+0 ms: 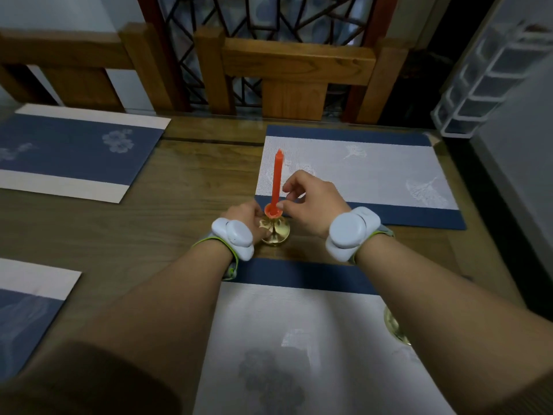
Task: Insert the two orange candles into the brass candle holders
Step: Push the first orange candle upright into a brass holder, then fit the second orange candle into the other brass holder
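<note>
One candle (276, 178) stood upright in a holder (274, 229) between the two hands, its base down in an orange wax collar at the cup. Left hand (246, 216) gripped the holder's stem and base from the left side. Right hand (311, 202) was loosely curled just right of the candle, thumb and forefinger tips pinching at the collar; whether it truly squeezed the candle or only touched it, I couldn't tell.

Risks as I judged them:
- Candle looked slightly off vertical, top tipped a bit right. If not seated fully, it could lean or drop out once the right hand let go.
- Side push at the collar could snap the thin wax or chip the collar.
- Holder had a narrow stem on a small round foot, sitting on bare table (185, 211) just short of the far placemat (389, 175). A hard push without the left hand's grip could tip it.
- Sliding the foot onto the mat edge would leave it rocking.

Contents:
- Holder between the hands: held one candle, appeared seated.
- Second holder (395, 324): only part of its brass rim showed, beside the right forearm, near the edge of the near placemat (299, 339). Nothing seen in it; most was hidden by the arm.
- Second candle: not in view.

Judged half done.
</note>
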`<state>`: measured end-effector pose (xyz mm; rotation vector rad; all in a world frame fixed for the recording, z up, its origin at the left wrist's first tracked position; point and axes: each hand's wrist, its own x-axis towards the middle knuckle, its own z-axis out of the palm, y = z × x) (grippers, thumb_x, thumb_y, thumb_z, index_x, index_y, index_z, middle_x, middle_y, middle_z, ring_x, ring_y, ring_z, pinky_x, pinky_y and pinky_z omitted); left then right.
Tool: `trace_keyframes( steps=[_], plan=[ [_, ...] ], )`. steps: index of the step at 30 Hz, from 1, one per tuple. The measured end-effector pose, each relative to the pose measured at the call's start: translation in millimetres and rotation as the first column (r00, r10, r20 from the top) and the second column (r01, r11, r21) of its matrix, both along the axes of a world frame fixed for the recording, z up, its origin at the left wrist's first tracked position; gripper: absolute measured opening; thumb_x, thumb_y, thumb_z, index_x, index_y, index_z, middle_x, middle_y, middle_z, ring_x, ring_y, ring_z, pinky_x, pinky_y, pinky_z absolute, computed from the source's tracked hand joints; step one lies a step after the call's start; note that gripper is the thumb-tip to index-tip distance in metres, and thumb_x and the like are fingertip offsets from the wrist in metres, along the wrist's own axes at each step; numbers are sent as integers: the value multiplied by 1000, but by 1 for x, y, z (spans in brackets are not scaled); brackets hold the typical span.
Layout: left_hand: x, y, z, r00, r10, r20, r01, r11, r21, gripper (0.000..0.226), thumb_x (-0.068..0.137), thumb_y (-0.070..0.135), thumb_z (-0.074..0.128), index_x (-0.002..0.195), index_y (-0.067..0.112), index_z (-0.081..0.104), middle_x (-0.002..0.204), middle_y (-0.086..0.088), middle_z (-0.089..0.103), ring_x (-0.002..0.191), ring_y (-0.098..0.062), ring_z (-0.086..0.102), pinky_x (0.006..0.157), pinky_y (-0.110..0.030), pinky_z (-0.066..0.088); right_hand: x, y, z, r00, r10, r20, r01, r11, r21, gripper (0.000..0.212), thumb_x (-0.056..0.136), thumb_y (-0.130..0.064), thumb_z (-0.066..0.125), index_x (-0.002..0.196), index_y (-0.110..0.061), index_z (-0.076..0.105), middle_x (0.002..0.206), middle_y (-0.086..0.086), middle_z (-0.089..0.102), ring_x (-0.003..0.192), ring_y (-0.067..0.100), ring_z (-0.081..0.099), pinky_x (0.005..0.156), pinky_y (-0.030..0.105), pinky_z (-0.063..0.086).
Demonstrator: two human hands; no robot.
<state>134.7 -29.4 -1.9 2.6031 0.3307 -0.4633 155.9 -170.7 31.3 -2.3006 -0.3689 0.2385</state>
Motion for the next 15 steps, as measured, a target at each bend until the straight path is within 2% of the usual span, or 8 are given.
trace_keyframes(
  steps=[3,6,7,11,15],
  plan=[
    [-13,1,7,999,14,-31,-14,1000,-10,36,84,25,66,116,9,58,117,-11,66,109,-30,61,78,-29,42,-15,-7,4,999,-43,-22,43,999,-5,27,83,-25,68,105,-15,56,96,2,63,87,18,57,75,26,45],
    [-32,-1,18,1000,-14,-20,14,1000,4,26,88,22,61,112,13,60,111,-10,63,106,-27,60,74,-24,35,-35,-12,10,995,-88,-42,86,996,-30,28,84,-26,66,107,-15,56,95,0,61,89,18,57,80,29,47],
    [-41,-2,22,999,-33,-5,33,999,11,22,88,20,60,109,13,61,111,-9,62,105,-25,60,75,-25,36,-44,-14,12,994,-100,-48,98,995,-33,28,85,-26,65,108,-15,55,96,0,61,90,19,57,80,29,47],
    [-72,-9,32,996,-67,54,67,998,5,28,87,18,59,113,7,62,119,-12,66,109,-31,61,81,-29,44,-82,-19,19,984,-166,-68,163,985,-50,26,86,-25,63,108,-13,57,96,2,60,88,19,56,77,26,43],
    [-97,-20,35,992,-124,26,125,992,-28,32,85,25,63,113,10,58,116,-12,66,108,-30,61,89,-31,47,-119,-31,21,969,-217,-122,208,975,-81,21,87,-25,61,102,-11,57,92,2,58,83,23,58,84,39,54]
  ],
)
